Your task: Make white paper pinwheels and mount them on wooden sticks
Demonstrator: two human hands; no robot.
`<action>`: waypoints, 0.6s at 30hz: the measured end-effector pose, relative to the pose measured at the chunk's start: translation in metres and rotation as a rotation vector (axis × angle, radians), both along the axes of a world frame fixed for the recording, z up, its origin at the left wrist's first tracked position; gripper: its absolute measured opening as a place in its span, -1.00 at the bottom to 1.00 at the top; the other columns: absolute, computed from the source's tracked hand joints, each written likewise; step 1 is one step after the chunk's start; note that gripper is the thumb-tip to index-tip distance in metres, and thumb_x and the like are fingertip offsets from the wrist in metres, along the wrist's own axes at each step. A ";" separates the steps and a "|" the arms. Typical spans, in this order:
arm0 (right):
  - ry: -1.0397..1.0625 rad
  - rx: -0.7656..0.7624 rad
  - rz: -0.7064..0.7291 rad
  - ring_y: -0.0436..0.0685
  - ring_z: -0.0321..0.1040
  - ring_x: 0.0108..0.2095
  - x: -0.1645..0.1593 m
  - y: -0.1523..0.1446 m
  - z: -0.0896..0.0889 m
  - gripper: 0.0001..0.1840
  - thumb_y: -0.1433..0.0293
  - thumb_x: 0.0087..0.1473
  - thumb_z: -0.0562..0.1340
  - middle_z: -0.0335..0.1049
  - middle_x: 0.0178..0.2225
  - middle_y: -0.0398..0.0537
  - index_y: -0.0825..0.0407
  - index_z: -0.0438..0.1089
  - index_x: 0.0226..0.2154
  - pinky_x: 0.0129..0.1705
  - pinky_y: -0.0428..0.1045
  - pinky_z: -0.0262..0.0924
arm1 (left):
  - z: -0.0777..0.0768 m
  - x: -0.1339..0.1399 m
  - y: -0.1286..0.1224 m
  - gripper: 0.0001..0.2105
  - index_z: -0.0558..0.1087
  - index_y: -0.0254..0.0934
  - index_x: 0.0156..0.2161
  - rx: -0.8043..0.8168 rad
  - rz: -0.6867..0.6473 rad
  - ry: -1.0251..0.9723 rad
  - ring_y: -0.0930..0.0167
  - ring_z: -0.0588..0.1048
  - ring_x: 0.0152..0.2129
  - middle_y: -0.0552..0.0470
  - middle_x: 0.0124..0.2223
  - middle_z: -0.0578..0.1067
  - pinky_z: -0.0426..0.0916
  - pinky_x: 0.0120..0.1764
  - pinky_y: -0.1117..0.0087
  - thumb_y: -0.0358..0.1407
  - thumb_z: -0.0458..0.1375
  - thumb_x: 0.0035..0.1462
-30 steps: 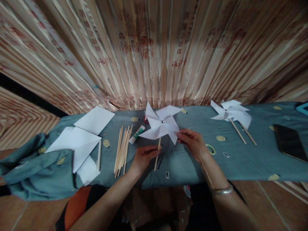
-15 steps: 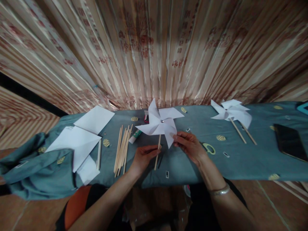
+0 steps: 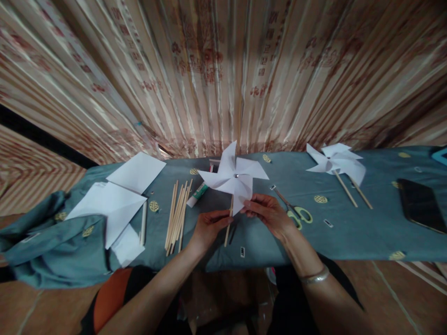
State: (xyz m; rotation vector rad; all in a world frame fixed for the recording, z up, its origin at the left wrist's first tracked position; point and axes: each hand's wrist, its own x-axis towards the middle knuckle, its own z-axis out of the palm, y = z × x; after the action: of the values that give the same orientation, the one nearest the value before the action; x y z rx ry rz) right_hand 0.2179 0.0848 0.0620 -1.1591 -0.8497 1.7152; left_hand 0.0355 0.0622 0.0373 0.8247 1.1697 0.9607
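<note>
A white paper pinwheel [image 3: 227,176] on a wooden stick is held upright over the middle of the table, a small shiny pin at its centre. My left hand [image 3: 209,230] pinches the stick below the blades. The fingers of my right hand [image 3: 270,211] are closed on the tip of the lowest blade. Just right of that hand lie scissors [image 3: 303,214] with light green handles, partly covered by it. Behind the pinwheel, to the left, is a green and white tube [image 3: 197,194]. Several loose wooden sticks [image 3: 179,216] lie left of my left hand.
White paper sheets [image 3: 120,204] and a white rod [image 3: 143,223] lie at the left by bunched cloth [image 3: 59,246]. Finished-looking white pinwheels [image 3: 335,160] rest at the back right. A dark phone [image 3: 421,204] lies far right. A patterned curtain [image 3: 223,83] hangs behind the table.
The pinwheel's blades have turned clockwise a little. My right hand has moved left with the lower blade, uncovering more of the scissors. My left hand has stayed on the stick.
</note>
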 end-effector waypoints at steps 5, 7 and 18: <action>-0.006 0.011 0.032 -0.06 0.37 -0.56 -0.005 -0.001 -0.003 -0.63 0.13 -0.35 0.53 0.55 -0.56 -0.11 0.05 0.55 -0.53 -0.46 -0.13 0.24 | -0.002 0.000 -0.001 -0.70 0.65 -0.30 -0.35 -0.003 -0.012 0.018 0.30 0.57 -0.35 -0.06 -0.32 0.65 0.42 -0.15 0.29 -0.22 0.45 -0.28; -0.027 0.019 0.037 -0.05 0.38 -0.56 -0.009 -0.001 -0.005 -0.62 0.11 -0.35 0.52 0.53 -0.58 -0.12 0.05 0.55 -0.53 -0.47 -0.12 0.23 | -0.002 0.000 -0.001 -0.71 0.65 -0.29 -0.34 0.014 -0.038 0.007 0.28 0.58 -0.31 -0.06 -0.30 0.65 0.41 -0.12 0.28 -0.20 0.44 -0.26; -0.172 0.188 -0.079 -0.04 0.24 -0.61 0.019 0.000 0.003 -0.61 0.04 -0.28 0.48 0.43 -0.66 -0.15 0.00 0.49 -0.65 -0.53 -0.09 0.14 | 0.003 -0.002 0.003 -0.68 0.65 -0.29 -0.37 -0.021 0.041 -0.007 0.26 0.58 -0.32 -0.08 -0.29 0.65 0.42 -0.11 0.26 -0.21 0.47 -0.33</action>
State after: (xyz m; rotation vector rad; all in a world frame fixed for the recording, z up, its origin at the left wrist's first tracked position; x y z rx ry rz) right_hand 0.2370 0.0851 0.0650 -1.2065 -1.0328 1.4532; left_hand 0.0337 0.0650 0.0401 0.7828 1.1921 0.9829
